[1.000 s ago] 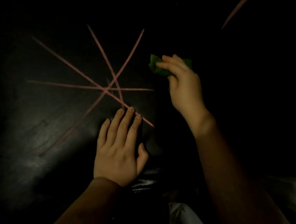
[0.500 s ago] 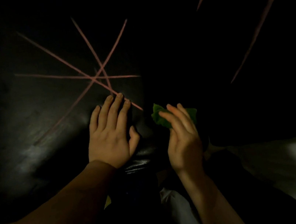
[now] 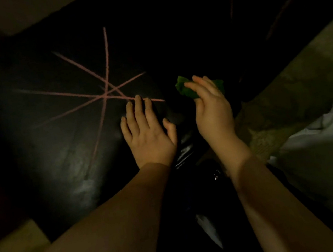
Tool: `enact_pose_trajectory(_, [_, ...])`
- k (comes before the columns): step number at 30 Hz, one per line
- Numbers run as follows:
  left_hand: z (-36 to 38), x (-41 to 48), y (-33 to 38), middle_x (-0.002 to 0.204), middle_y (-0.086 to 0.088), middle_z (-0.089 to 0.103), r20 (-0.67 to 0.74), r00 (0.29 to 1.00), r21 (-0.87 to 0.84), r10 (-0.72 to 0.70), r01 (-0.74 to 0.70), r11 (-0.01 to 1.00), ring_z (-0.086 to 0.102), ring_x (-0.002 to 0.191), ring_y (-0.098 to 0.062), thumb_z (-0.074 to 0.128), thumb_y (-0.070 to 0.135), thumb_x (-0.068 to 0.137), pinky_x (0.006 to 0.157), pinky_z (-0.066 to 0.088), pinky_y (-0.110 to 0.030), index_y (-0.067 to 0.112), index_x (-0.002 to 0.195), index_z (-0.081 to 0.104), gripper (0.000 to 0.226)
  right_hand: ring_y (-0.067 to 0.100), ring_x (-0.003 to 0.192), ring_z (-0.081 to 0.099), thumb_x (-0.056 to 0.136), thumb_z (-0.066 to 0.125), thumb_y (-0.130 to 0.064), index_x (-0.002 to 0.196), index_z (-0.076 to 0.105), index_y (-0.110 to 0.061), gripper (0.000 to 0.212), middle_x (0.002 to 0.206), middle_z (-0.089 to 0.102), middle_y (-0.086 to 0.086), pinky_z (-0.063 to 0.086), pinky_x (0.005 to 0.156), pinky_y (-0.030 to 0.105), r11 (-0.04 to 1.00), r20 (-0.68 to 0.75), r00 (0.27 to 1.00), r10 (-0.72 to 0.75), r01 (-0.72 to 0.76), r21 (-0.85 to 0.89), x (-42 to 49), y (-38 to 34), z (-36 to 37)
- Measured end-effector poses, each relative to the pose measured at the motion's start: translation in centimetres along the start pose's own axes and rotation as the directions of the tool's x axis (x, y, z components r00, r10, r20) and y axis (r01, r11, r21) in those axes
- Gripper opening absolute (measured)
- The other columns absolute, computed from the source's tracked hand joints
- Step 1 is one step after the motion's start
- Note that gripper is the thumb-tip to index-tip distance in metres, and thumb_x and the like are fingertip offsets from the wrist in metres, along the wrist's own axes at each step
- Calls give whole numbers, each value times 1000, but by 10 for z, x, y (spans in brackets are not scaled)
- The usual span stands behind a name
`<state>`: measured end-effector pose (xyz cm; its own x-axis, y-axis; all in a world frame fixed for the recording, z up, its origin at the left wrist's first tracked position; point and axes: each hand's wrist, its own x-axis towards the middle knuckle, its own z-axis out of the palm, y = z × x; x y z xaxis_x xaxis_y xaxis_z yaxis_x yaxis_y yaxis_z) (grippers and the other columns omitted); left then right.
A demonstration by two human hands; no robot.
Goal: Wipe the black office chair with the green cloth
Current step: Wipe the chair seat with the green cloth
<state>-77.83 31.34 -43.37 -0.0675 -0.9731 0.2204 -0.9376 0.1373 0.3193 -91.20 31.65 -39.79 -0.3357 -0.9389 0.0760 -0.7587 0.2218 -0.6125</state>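
Note:
The black office chair (image 3: 51,148) fills the dim left and middle of the view; its shiny leather cushion carries pink stitched lines that cross in a star. My left hand (image 3: 148,133) lies flat on the cushion's right part, fingers straight and together. Just right of it, my right hand (image 3: 210,108) holds the small green cloth (image 3: 186,90) bunched under its fingers against the dark side of the chair. Most of the cloth is hidden behind the fingers.
A pale rough floor strip (image 3: 291,93) runs diagonally at the right. White fabric (image 3: 329,154) lies at the lower right. A tan surface (image 3: 12,244) shows at the lower left. A second dark panel with pink lines (image 3: 273,10) sits at the upper right.
My right hand drew the cloth down the chair's side from higher up toward me, then held near the left hand. The view has tilted and shifted; my left hand stays flat on the cushion.

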Motion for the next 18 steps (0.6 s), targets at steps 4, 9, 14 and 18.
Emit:
enact_pose_trajectory(4, [8,5,23,154,-13,36,-14,994,-10,-110,110,994,26,145,-31,38,33,89,119,12,-47,6,143,44,61,19,148,13,102,41,-11,145,41,-17,44,158,26,0,18,119,33,997,-5,1000,6,-7,-75,-6,10,-2])
enact_pose_trajectory(9, [20,14,44,156,-12,32,-39,979,-36,-198,196,980,21,147,-29,39,33,93,120,7,-44,7,147,39,60,20,149,3,103,37,-17,151,28,-19,49,162,13,0,2,119,34,988,92,995,-43,56,-145,15,24,-4])
enact_pose_trajectory(14, [29,26,60,158,-11,29,-58,958,-58,-282,279,959,19,148,-28,38,33,94,120,6,-45,8,149,35,61,18,149,4,103,37,-17,151,29,-21,48,161,14,-1,3,120,33,988,118,989,-84,98,-122,43,33,-6])
enact_pose_trajectory(18, [35,31,66,157,-11,30,-81,947,-39,-310,308,951,20,148,-29,37,32,94,119,6,-45,7,148,36,60,19,149,4,103,35,-15,151,28,-21,49,161,14,-1,0,121,35,978,82,993,-89,103,-180,52,33,1])
